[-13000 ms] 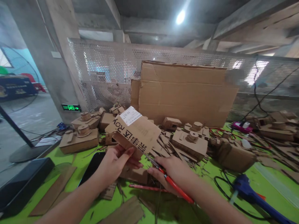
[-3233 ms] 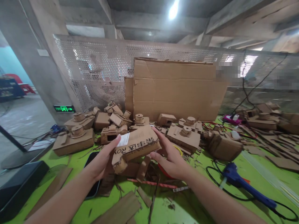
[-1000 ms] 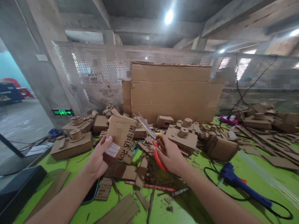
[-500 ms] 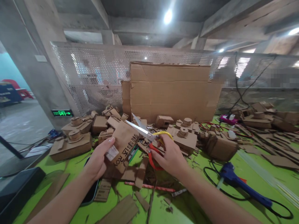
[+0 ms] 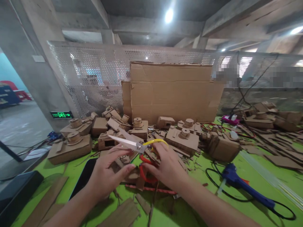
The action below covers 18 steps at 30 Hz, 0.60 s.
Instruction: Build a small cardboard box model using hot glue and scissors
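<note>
My right hand grips a pair of scissors with one yellow and one red handle loop. The blades are spread and point left, above the table. Just below them is my left hand, its thumb and fingers apart and nothing seen between them. A cardboard piece with black print shows partly behind the fingers and scissors; most of it is hidden. Under my hands, cardboard scraps and a red patterned stick lie on the green table. A dark phone lies beside my left wrist.
Cardboard camera-like models line the back of the table before a large cardboard sheet. At right lies a blue glue gun with a looped black cord. Cardboard strips are heaped at far right, near a purple power socket.
My left hand has let go of the printed cardboard piece, which is now lower and mostly covered. The scissors have moved left and slightly down with my right hand.
</note>
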{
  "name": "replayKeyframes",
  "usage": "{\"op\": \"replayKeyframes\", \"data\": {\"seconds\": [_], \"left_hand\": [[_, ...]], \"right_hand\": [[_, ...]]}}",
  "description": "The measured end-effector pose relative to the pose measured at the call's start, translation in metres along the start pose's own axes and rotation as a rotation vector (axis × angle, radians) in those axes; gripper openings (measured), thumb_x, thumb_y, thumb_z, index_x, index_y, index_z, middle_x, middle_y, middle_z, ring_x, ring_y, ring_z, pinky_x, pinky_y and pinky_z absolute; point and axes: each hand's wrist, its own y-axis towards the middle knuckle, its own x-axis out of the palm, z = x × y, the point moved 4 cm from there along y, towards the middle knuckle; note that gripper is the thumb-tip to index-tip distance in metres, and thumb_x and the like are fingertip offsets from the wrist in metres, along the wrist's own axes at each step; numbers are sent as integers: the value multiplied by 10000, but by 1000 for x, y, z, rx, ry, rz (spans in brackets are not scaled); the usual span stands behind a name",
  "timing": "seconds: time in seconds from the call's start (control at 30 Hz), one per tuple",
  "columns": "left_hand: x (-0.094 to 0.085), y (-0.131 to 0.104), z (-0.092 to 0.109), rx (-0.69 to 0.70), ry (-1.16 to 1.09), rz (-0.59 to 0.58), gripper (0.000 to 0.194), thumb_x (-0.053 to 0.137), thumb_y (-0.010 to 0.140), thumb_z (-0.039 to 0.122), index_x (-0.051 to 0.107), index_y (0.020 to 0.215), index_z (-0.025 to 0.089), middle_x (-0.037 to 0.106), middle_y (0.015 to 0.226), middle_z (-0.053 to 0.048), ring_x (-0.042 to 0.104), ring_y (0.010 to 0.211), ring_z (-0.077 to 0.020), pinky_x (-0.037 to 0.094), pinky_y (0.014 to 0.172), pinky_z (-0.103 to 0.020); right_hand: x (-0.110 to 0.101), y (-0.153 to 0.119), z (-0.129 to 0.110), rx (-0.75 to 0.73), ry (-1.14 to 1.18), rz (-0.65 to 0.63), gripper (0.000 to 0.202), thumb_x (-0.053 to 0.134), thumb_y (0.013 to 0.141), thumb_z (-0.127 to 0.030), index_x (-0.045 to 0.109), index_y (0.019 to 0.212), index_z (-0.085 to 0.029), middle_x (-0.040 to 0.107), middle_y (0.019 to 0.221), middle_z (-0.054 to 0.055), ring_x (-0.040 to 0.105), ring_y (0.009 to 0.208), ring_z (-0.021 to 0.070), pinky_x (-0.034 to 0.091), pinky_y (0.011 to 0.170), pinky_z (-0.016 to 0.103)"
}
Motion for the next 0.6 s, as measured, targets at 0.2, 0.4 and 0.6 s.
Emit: {"op": "replayKeyframes", "data": {"seconds": [0.2,0.4,0.6], "left_hand": [[9,-10,-16,-27,165,-35,84,853,768,299,857,782,216,815,795,-79,734,755,-254,581,731,-275],[10,-11,-10,-135,-68,76,212,831,795,393,781,734,196,761,676,-47,679,609,-201,549,547,-241],[20,-18,-16,-243,-365,67,345,832,794,474,751,984,198,799,851,-79,745,738,-253,607,611,-297]], "right_hand": [[10,-11,-17,-200,41,-44,470,619,955,-332,539,1385,-162,651,1326,195,623,1261,330,564,1048,493],[-7,-12,-26,-428,58,26,376,542,1001,-189,577,1375,-195,737,1260,127,716,1148,239,604,1012,385],[-29,-24,-32,-732,90,109,551,555,931,-50,526,1463,-188,677,1401,142,631,1327,235,577,1084,411]]}}
